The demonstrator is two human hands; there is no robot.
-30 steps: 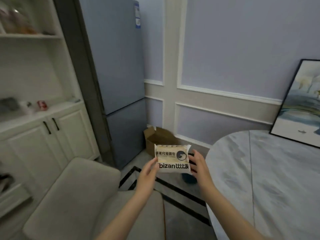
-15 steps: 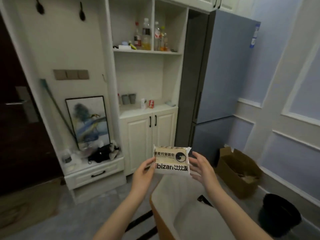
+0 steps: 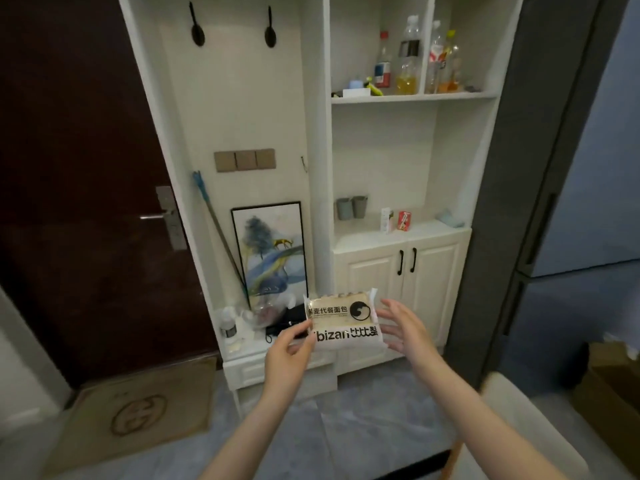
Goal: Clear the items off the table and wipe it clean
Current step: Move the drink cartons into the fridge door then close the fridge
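Bread packet (image 3: pixel 343 322) held up at centre frame before a white cabinet (image 3: pixel 398 271), left hand (image 3: pixel 289 355) pinching its 8 o'clock corner, right hand (image 3: pixel 403 327) at its 3 o'clock edge with fingers spread straight, framed painting (image 3: pixel 270 251) at 10 o'clock, fridge (image 3: pixel 571 202) at 2 o'clock.
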